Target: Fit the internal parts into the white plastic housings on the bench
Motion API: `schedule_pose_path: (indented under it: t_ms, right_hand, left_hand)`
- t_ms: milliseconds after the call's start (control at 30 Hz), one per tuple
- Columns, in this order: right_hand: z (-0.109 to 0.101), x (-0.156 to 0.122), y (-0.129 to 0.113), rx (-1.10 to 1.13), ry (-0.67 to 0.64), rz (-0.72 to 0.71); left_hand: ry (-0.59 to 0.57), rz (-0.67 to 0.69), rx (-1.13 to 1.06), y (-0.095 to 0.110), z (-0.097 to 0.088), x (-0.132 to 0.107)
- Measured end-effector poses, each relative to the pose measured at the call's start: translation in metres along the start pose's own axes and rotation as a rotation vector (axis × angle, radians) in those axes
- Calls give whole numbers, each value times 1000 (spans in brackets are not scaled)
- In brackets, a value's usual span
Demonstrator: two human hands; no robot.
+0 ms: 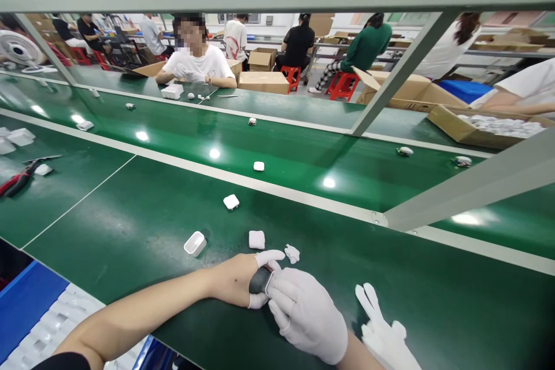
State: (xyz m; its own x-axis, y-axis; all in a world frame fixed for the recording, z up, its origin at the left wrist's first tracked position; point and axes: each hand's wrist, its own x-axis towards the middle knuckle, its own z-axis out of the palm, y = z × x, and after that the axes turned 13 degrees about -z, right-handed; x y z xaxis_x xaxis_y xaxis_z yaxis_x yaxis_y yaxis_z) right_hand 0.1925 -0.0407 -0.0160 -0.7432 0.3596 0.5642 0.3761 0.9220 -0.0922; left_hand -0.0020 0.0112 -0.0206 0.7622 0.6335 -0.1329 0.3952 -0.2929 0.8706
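Observation:
My left hand [236, 282], bare but for white covers on some fingertips, grips a dark grey rounded piece [259, 281] between thumb and fingers. In a white glove, my right hand [303, 309] closes on the same piece from the right, and its fingers hide that end. Just beyond the hands lie a small white rounded block [256, 239] and a crumpled white scrap [292, 254]. An open white plastic shell [195, 244] rests to the left. Farther off is another white rounded piece [231, 202]. A loose white glove [384, 326] lies right of my right hand.
Red-handled pliers [19, 178] and white pieces lie on the left. Beyond a pale rail, a green conveyor [299, 167] carries small parts. A slanted metal post [472, 185] stands at right. Across sits a co-worker [203, 60]. A blue-edged bin [30, 306] is below left.

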Motion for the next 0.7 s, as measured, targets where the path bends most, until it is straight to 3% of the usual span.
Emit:
schedule_pose_path:
  t_ms: [300, 433, 533, 700]
  right_hand:
    - [18, 6, -4, -109, 68, 61]
    - [6, 5, 1, 61, 114, 61]
    - [-9, -1, 1, 120, 201, 157]
    - [-10, -3, -3, 42, 77, 154]
  left_hand:
    - [-35, -26, 4, -2, -2, 1]
    - [0, -27, 7, 4, -1, 0]
    - [10, -7, 11, 8, -1, -1]
    - [1, -21, 21, 7, 0, -1]
